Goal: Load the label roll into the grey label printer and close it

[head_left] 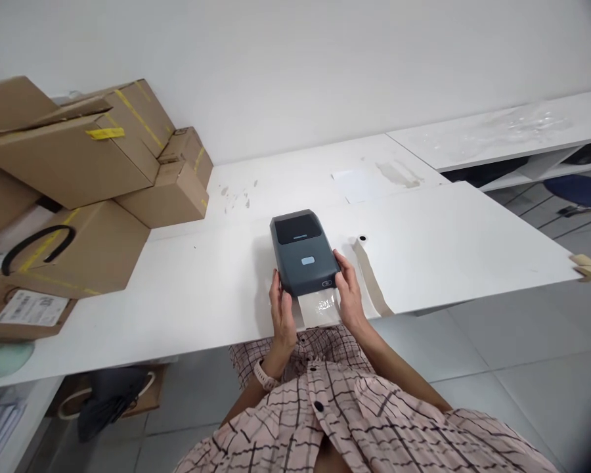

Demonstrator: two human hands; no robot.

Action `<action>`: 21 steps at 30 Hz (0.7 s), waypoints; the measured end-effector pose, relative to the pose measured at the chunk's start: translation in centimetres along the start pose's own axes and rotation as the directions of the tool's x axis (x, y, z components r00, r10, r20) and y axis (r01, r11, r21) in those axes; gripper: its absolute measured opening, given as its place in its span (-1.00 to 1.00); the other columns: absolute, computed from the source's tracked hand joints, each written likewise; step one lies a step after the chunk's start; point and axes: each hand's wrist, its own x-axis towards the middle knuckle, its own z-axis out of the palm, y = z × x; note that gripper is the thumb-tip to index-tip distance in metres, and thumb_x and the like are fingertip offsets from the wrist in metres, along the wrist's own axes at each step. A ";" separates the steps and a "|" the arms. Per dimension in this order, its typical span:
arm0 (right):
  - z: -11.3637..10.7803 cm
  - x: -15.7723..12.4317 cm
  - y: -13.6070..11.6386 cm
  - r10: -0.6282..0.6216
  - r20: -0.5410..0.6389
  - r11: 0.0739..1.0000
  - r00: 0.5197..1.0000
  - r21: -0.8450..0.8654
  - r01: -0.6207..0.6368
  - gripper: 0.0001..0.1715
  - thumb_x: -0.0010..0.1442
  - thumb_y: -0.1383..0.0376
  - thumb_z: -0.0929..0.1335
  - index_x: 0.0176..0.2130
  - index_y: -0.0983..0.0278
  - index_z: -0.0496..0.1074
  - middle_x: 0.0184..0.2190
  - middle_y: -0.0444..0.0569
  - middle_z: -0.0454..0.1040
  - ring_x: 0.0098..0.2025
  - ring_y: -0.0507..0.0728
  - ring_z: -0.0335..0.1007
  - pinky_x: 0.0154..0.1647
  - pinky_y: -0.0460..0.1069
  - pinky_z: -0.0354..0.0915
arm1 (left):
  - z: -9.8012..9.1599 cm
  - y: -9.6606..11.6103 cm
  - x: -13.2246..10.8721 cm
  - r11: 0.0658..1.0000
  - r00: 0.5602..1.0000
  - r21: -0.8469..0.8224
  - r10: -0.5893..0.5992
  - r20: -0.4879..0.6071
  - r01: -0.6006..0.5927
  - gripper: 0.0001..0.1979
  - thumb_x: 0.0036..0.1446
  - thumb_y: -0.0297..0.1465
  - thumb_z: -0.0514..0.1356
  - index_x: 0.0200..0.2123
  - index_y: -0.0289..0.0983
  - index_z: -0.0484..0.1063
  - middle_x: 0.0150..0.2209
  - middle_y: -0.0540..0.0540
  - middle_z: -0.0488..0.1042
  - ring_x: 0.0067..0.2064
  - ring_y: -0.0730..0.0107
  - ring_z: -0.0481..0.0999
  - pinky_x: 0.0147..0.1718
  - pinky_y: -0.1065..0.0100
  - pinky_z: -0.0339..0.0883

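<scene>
A dark grey-blue label printer point(306, 255) sits on the white table near its front edge, its dark window panel facing up. A strip of glossy pale label paper point(319, 307) hangs out of its front toward the table edge. My left hand point(282, 311) is closed on the printer's left front corner, thumb on the near side. On the right front corner, my right hand point(349, 293) grips the casing with its fingers along the side. Just right of that hand lies a small unrolled paper roll point(362, 239), its beige strip running to the table edge.
Several cardboard boxes point(73, 157) are stacked at the left of the table point(217, 282). A white sheet point(357, 186) and plastic scraps point(398, 174) lie toward the back. Another white shelf unit point(502, 131) and a blue stool point(581, 190) stand at the right.
</scene>
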 end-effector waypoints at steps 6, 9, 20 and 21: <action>-0.5 1.8 -1.9 -0.085 0.034 0.995 0.996 0.061 0.083 -0.35 0.45 -0.12 0.15 0.40 -0.01 0.19 0.46 -0.05 0.21 0.50 0.26 0.11 0.51 0.29 0.13 | -0.6 1.8 1.9 0.985 0.989 0.087 0.149 0.012 -0.150 -0.34 0.41 0.02 -0.05 0.47 -0.07 0.13 0.56 -0.07 -0.03 0.57 0.13 -0.11 0.48 0.15 0.02; -0.3 4.9 -5.2 -0.190 0.110 0.979 0.976 -0.056 0.197 -0.26 0.45 -0.18 0.10 0.45 -0.01 0.09 0.50 -0.06 0.12 0.54 0.28 0.00 0.53 0.33 0.03 | -0.8 4.7 5.9 0.954 0.954 0.031 0.299 0.006 -0.299 -0.41 0.44 -0.04 -0.06 0.42 -0.09 0.22 0.48 -0.10 0.19 0.52 0.19 0.10 0.47 0.14 0.04; 5.3 23.2 -8.3 -0.477 0.267 0.653 0.837 -0.530 0.541 -0.15 0.45 -0.21 0.02 0.53 0.05 -0.21 0.50 0.03 0.09 0.51 0.43 -0.01 0.44 0.48 -0.04 | -1.0 2.4 11.8 0.926 0.988 0.358 -0.146 0.044 0.121 -0.41 0.20 -0.26 0.22 0.29 -0.21 0.33 0.27 -0.31 0.44 0.26 0.01 0.46 0.09 0.12 0.42; 5.6 23.7 -8.4 -0.496 0.267 0.628 0.826 -0.547 0.553 -0.15 0.45 -0.19 0.03 0.53 0.07 -0.21 0.51 0.06 0.07 0.51 0.45 -0.05 0.42 0.49 -0.04 | -1.0 2.2 11.7 0.902 0.985 0.410 -0.169 0.040 0.138 -0.40 0.20 -0.23 0.21 0.29 -0.23 0.34 0.22 -0.32 0.49 0.19 0.01 0.51 0.03 0.14 0.43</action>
